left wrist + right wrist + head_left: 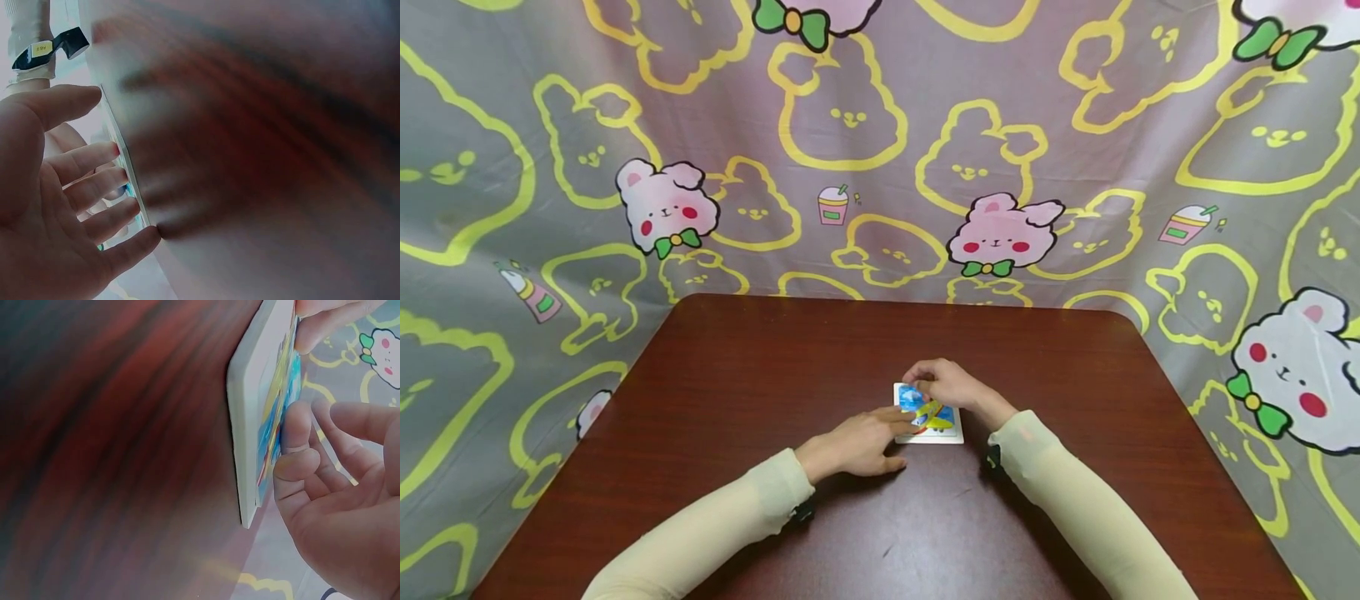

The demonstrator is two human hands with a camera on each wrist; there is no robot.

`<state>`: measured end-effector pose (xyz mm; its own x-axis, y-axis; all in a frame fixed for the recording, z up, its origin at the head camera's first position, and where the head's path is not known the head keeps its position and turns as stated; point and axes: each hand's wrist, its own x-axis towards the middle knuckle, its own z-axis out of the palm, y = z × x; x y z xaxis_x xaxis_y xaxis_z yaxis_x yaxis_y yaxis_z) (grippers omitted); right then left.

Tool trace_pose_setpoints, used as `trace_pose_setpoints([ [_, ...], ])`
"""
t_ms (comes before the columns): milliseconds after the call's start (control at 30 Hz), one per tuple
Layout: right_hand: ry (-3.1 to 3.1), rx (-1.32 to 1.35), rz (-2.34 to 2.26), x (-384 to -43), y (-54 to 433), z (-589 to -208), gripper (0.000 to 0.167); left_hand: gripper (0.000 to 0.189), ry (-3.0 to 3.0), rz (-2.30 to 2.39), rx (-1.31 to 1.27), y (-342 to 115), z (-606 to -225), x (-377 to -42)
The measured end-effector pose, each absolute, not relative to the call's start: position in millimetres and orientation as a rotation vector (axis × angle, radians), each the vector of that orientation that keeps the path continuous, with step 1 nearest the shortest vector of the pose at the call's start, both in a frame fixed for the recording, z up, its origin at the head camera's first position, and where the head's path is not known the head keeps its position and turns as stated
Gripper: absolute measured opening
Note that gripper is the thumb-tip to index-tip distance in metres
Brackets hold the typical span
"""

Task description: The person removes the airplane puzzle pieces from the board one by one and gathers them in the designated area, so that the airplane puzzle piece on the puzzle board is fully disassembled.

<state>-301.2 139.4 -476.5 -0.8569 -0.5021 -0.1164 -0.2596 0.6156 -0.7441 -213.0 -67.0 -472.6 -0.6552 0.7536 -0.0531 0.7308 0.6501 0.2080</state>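
A small picture board [954, 438] with a white border lies flat on the brown table, its picture showing blue with yellow and red shapes. My left hand [863, 442] reaches over its left side, fingers outstretched and fingertips touching the board; the left wrist view shows these fingers [94, 187] spread along its edge. Bent over the board's far part, my right hand [951, 385] touches the picture with curled fingertips. In the right wrist view, its fingers [297, 425] meet the picture while the thumb stays apart, and nothing shows in its grasp. Both hands cover parts of the picture.
The brown tabletop [760, 358] extends around the board on all sides. A grey curtain [880, 192] with rabbit and bear prints hangs behind the table and along both sides. Dark camera straps [802, 510] sit at the wrists.
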Motion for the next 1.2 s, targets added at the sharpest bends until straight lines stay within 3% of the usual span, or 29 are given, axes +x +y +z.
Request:
trace_pose_setpoints([
  [1200,2.699,-0.669,-1.016,-302.0,134.4,-477.6,0.022,0.057,2.715,0.248,1.198,-66.8,-473.0,-212.4],
])
